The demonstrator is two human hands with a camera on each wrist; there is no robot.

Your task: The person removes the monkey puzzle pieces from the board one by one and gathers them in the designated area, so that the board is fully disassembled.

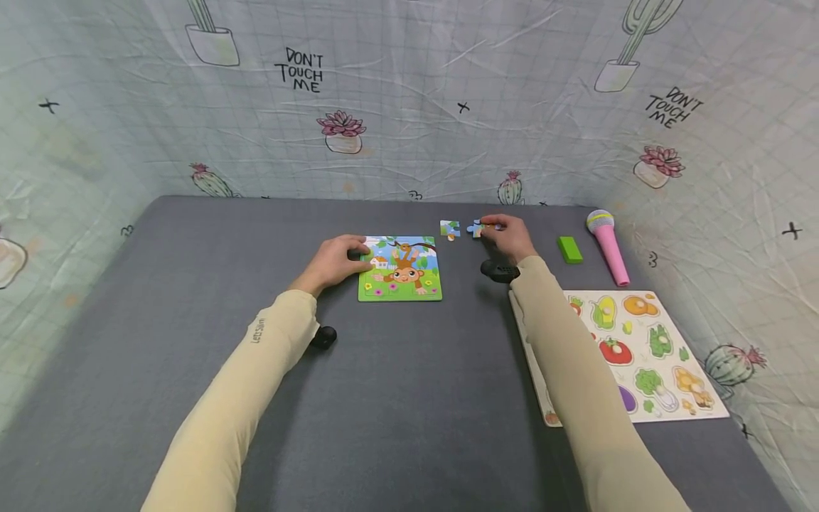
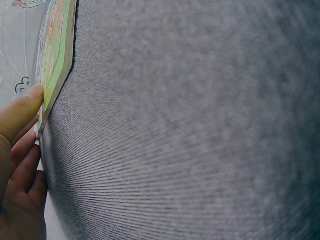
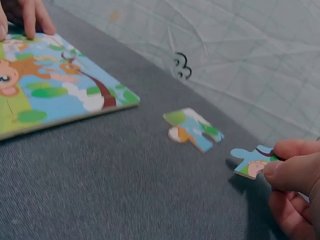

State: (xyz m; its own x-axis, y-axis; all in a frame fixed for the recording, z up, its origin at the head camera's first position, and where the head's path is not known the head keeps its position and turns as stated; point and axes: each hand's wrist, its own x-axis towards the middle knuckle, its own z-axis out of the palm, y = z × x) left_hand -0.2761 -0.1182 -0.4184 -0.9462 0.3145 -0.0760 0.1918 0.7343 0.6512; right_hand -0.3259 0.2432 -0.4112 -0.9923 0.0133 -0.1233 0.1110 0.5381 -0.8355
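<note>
Left arm is reaching forward; left hand [image 1: 338, 262] is resting on the puzzle board's [image 1: 399, 290] left edge, thumb and forefinger spreading apart. Loose piece [image 1: 450, 228] is lying just beyond the board's far right corner. Farther right of the board, right hand [image 1: 508, 239] is reaching forward, thumb and fingers pinching another piece [image 3: 247, 161].
</note>
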